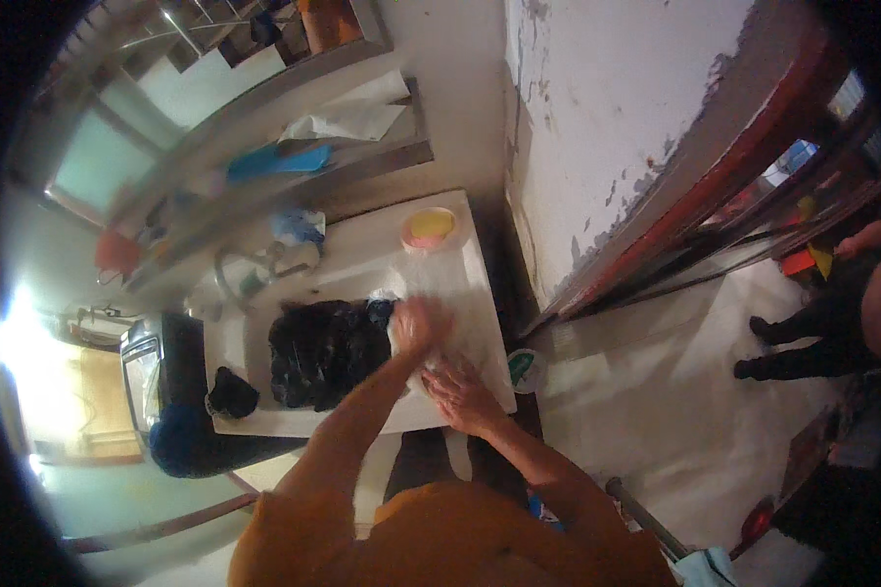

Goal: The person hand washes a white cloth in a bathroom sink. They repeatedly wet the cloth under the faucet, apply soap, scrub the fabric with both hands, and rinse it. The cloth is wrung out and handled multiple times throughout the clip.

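Observation:
Both my hands are on the right-hand slab of a white laundry sink (455,213). My left hand (418,326) is motion-blurred and presses on whitish wet material, perhaps cloth (417,380). Just nearer to me, my right hand (464,396) lies with its fingers stretched over the same material; whether it grips any is hidden. Black fabric or plastic (330,356) fills the basin to the left of my hands. A smaller black bundle (233,393) sits on the sink's front left corner. Yellow soap (432,224) rests in a pink dish (424,241) at the back right corner.
A faucet (286,260) rises behind the basin. A black appliance (169,359) stands left of the sink. Blue plastic (279,160) lies on the ledge behind. A peeling wall (595,110) borders the right. Another person's dark-clothed legs (800,337) are at the far right.

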A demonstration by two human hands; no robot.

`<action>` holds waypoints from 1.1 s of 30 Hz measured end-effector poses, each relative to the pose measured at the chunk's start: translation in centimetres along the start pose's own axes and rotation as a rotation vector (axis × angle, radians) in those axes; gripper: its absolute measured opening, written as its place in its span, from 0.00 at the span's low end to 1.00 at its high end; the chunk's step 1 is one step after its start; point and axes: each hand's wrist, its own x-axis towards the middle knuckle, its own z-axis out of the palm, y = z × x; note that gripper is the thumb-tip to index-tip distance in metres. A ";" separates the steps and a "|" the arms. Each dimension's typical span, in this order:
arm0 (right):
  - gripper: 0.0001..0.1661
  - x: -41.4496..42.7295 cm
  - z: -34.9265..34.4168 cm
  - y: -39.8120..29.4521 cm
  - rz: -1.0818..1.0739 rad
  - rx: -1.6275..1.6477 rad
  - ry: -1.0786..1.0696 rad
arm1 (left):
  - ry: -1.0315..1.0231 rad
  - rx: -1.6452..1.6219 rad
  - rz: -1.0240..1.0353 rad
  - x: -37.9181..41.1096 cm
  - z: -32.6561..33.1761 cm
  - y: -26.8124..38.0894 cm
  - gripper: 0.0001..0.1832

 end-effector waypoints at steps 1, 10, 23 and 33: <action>0.27 0.6 0.2 0.2 0.007 -0.030 -0.016 | -0.060 -0.002 -0.215 4.3 -1.4 0.1 0.17; 0.23 -0.5 1.4 0.9 0.478 0.450 -0.558 | 0.117 -0.068 0.295 -6.8 -3.4 3.8 0.16; 0.47 7.7 -8.3 3.3 0.319 0.520 0.356 | -0.096 -0.631 0.201 4.7 -12.6 -0.8 0.15; 0.19 12.5 -18.2 2.3 0.434 0.665 0.314 | 0.094 -0.435 -0.305 -3.6 -19.5 -10.4 0.25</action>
